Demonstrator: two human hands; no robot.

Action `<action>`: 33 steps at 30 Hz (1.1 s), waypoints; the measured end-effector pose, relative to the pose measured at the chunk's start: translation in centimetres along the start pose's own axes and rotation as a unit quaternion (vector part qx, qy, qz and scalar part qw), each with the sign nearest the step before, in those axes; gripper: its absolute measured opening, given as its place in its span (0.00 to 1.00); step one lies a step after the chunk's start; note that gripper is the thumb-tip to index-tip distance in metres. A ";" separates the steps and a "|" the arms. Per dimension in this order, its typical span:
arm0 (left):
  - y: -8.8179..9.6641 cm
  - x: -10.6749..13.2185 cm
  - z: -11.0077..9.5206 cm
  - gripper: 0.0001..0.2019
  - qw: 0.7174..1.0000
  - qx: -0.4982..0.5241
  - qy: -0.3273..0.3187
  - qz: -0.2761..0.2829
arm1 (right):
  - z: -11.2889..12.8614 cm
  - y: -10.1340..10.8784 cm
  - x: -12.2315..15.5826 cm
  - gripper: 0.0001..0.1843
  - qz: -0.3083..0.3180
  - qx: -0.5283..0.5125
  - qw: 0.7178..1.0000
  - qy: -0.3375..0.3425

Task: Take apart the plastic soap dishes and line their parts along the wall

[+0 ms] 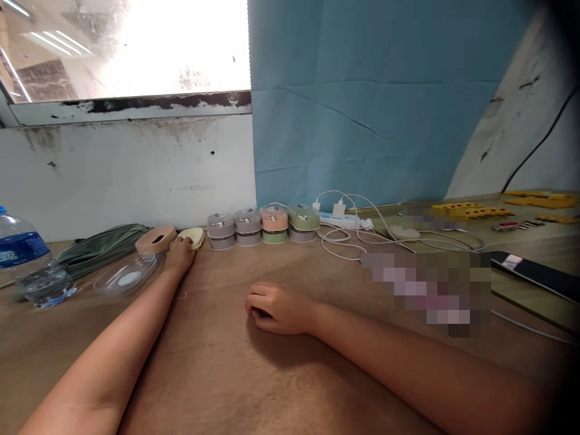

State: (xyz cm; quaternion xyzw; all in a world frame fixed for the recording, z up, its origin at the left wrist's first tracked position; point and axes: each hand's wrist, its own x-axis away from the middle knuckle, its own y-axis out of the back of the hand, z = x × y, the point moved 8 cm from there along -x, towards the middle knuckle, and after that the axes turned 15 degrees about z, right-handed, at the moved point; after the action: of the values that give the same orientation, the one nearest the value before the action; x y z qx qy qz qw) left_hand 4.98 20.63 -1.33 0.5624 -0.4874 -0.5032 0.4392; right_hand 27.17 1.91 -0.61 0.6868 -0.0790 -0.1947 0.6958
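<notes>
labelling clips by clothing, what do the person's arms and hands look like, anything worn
Nothing worn shows. The left hand and the right hand are bare, with no gloves. No sleeve shows above either one, right up to the picture's edge. Neither wrist carries a watch, band or bracelet. No ring stands out, though the fingers are too small to be sure.

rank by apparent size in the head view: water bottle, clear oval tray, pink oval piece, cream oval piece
1. water bottle, cut by the frame edge
2. clear oval tray
3. pink oval piece
4. cream oval piece, partly under the left hand, so unsure against pink
</notes>
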 end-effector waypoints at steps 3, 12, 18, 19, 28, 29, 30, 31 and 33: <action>0.1 0.2 0.3 0.18 1.000 -0.001 -0.001 0.003 | 0.0 0.0 0.0 0.05 0.005 -0.005 1.000 0.000; 1.7 1.5 -0.1 0.18 1.000 -0.021 0.010 -0.006 | -0.1 -0.2 0.0 0.05 0.005 -0.012 1.000 0.000; 2.1 0.9 -0.1 0.16 1.000 -0.004 0.002 -0.014 | -0.1 0.0 0.1 0.05 0.000 -0.004 1.000 -0.004; 2.0 0.9 0.1 0.16 1.000 -0.002 0.003 -0.017 | -0.1 0.0 0.1 0.05 -0.001 -0.005 1.000 -0.004; 4.1 2.2 -2.1 0.21 0.979 0.055 -0.019 -0.193 | 0.0 0.0 0.0 0.05 -0.001 -0.011 1.000 -0.004; 4.7 2.3 -3.3 0.22 0.971 0.077 -0.042 -0.220 | 0.0 0.0 0.0 0.05 0.000 -0.011 1.000 -0.005; 5.1 2.2 -4.5 0.23 0.965 0.096 -0.067 -0.235 | 0.0 0.0 0.0 0.05 0.001 -0.011 1.000 -0.005; 5.3 2.0 -5.7 0.24 0.961 0.110 -0.090 -0.239 | 0.0 -0.1 0.0 0.05 0.001 -0.011 1.000 -0.005; 5.4 1.3 -7.9 0.27 0.961 0.115 -0.120 -0.219 | -0.1 -0.1 0.0 0.05 0.001 -0.010 1.000 -0.004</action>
State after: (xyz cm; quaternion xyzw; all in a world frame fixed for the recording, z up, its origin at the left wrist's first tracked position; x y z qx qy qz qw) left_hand 12.26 18.59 4.70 0.6377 -0.4562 -0.5915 0.1882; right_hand 27.19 1.97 -0.69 0.6791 -0.0808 -0.1972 0.7024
